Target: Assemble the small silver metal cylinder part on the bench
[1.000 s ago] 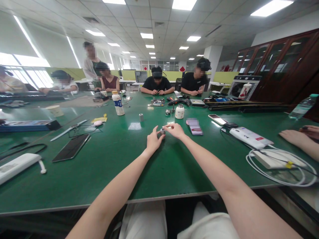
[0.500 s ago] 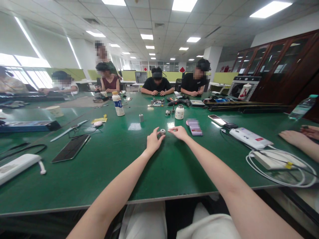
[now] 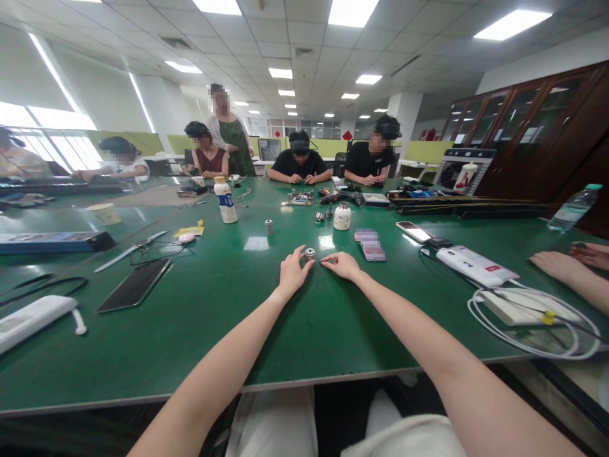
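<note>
- Cylinder (image 3: 310, 254) of grey metal, ring-topped with a dark centre, upright at the middle of the green table (image 3: 247, 336), between the person's two hands.
- Left hand (image 3: 293, 271): thumb and forefinger curved around the cylinder's left and near sides, parted only by its width, gripping it lightly.
- Right hand (image 3: 345, 265): just right of the cylinder and apart from it, thumb and fingertips drawn close together low over the table; cannot tell whether they meet or pinch something small.
- Second grey cylinder (image 3: 269, 226): upright, beyond the left hand and to its left.
- Squat white bottle (image 3: 342, 217): beyond the right hand, a phone (image 3: 370, 245) with a purplish face lying nearer, to its right.
- Milk-coloured drink bottle (image 3: 226, 202) with a blue label: upright, farther left.
- Co-worker's hand (image 3: 556, 266): at the table's right side, near the white power strip (image 3: 476, 265).
</note>
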`<action>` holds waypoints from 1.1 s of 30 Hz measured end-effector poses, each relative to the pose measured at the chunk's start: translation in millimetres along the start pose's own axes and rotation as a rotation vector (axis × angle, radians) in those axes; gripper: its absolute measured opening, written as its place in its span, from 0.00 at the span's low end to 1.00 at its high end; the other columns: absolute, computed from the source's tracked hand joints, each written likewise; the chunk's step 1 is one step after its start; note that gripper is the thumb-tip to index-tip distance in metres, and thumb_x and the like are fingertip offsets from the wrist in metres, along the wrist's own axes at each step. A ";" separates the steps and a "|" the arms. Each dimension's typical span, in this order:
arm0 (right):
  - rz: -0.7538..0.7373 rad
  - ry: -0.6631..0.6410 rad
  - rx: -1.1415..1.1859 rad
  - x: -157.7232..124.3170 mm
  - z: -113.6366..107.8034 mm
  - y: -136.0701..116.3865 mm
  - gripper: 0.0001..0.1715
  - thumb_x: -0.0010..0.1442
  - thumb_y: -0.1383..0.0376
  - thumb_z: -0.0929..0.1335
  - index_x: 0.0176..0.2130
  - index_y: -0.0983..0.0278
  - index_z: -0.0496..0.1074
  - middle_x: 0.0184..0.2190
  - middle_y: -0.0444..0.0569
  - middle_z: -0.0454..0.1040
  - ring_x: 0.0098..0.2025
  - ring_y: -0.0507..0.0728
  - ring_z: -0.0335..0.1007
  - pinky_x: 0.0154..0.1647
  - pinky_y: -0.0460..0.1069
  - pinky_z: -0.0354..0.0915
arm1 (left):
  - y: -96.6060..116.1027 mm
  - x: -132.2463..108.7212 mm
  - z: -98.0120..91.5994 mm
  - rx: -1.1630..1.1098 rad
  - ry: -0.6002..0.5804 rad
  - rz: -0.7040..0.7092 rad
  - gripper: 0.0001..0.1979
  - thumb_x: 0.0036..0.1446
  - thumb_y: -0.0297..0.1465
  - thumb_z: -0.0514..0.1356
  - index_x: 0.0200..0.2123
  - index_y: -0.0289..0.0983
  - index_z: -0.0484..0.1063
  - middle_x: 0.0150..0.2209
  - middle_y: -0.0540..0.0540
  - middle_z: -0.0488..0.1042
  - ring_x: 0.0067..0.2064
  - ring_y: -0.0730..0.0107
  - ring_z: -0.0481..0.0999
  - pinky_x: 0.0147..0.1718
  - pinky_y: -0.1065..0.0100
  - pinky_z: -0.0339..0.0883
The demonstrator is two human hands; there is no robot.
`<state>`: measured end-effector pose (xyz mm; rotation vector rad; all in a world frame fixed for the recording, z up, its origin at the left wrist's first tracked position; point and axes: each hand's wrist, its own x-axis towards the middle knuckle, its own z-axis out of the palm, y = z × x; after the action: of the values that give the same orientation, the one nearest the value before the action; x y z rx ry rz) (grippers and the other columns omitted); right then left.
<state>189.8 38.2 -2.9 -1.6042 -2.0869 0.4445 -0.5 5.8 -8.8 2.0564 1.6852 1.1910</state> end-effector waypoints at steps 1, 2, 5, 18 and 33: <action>0.000 0.026 0.025 0.3 1.7 -0.3 0.14 0.60 0.54 0.71 0.42 0.56 0.82 0.25 0.43 0.74 0.27 0.52 0.66 0.31 0.46 0.59 | -0.1 0.0 0.1 0.005 -0.001 0.008 0.25 0.59 0.34 0.64 0.59 0.37 0.66 0.51 0.39 0.79 0.55 0.54 0.76 0.55 0.55 0.67; 0.001 0.061 0.064 1.5 3.4 -1.2 0.14 0.60 0.55 0.71 0.42 0.57 0.82 0.25 0.44 0.75 0.28 0.52 0.67 0.32 0.46 0.60 | -0.3 0.0 0.3 0.010 -0.001 0.016 0.25 0.59 0.34 0.64 0.59 0.37 0.67 0.50 0.40 0.79 0.54 0.55 0.76 0.54 0.55 0.67; 0.004 0.200 0.251 9.3 8.3 -8.5 0.11 0.60 0.59 0.70 0.39 0.62 0.81 0.29 0.46 0.78 0.31 0.54 0.71 0.35 0.47 0.65 | -0.9 0.9 1.5 0.026 -0.004 0.033 0.24 0.60 0.33 0.63 0.59 0.40 0.68 0.50 0.42 0.80 0.53 0.56 0.77 0.53 0.57 0.68; -0.213 0.400 0.794 12.7 44.7 -35.4 0.10 0.60 0.58 0.67 0.38 0.62 0.71 0.36 0.50 0.80 0.39 0.56 0.78 0.44 0.50 0.74 | -0.7 1.9 -0.2 0.045 -0.021 0.046 0.22 0.60 0.32 0.62 0.57 0.43 0.69 0.48 0.44 0.80 0.50 0.56 0.77 0.49 0.57 0.69; -0.262 0.409 0.532 12.2 37.4 -38.0 0.11 0.63 0.59 0.64 0.39 0.61 0.73 0.38 0.49 0.78 0.37 0.56 0.76 0.43 0.51 0.73 | -1.6 8.0 6.0 0.088 -0.050 0.078 0.19 0.61 0.31 0.60 0.56 0.40 0.68 0.49 0.44 0.80 0.51 0.58 0.77 0.50 0.59 0.68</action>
<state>136.0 40.9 -12.5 -0.9988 -1.6546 0.4805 2.7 15.3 -10.1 2.2035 1.6769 1.0963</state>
